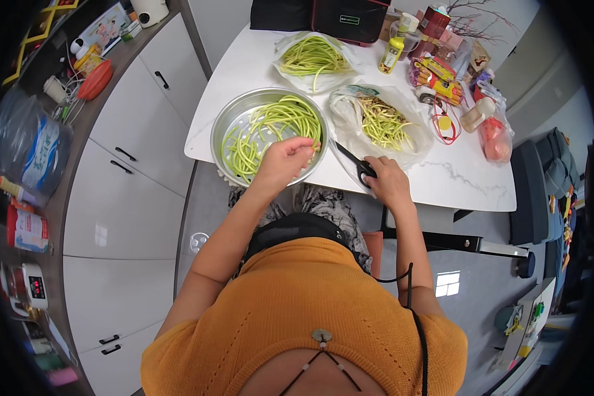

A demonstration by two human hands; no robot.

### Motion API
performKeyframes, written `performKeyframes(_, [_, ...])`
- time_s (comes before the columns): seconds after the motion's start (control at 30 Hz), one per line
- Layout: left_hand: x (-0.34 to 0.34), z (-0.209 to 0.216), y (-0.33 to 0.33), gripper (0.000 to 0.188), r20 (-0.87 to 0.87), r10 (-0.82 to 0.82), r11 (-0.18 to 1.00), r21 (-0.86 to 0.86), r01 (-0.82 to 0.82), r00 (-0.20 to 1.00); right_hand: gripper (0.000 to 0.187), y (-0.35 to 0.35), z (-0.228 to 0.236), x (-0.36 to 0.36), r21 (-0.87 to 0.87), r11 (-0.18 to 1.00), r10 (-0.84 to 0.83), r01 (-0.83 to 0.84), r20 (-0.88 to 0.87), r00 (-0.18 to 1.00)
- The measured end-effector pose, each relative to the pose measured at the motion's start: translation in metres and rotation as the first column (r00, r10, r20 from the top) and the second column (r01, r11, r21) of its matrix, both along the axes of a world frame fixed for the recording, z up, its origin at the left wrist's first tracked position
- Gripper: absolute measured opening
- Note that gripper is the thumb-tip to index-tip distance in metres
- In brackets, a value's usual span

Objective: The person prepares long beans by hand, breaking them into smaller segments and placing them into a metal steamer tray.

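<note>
A round metal basin with holes in its bottom stands at the near left of the table, holding long green garlic scapes. Over its near right side, my left hand is closed, its fingertips pinching the scapes by the rim; the exact grip is partly hidden. Black-handled scissors are in my right hand, their blades pointing away and to the left, between basin and bag. Just beyond, an open white plastic bag contains short cut pieces and stem tips. More whole scapes lie on another plastic bag farther back.
A yellow bottle, snack packets, a red cord and a bag with red contents crowd the table's right side. A black case stands at the back. White cabinets line the left.
</note>
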State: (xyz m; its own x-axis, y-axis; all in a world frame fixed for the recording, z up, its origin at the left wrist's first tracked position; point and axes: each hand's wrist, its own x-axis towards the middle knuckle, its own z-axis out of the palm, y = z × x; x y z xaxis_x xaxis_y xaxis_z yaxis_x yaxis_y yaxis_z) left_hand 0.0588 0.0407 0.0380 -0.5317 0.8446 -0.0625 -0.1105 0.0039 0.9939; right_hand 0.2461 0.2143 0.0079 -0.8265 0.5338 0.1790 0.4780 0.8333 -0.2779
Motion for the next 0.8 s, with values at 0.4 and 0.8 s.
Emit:
performKeyframes(0.4, [-0.008, -0.009, 0.006, 0.012, -0.004, 0.005, 1.0, 0.014, -0.005, 1.0, 0.037, 0.015, 0.007, 0.003, -0.119, 0.992, 0.057, -0.045, 0.094, 0.994])
performKeyframes(0.8, [-0.008, -0.001, 0.036, 0.012, -0.033, -0.004, 1.0, 0.002, 0.004, 0.999, 0.047, 0.036, 0.02, 0.058, -0.955, 0.133, -0.194, -0.266, -0.289, 0.938])
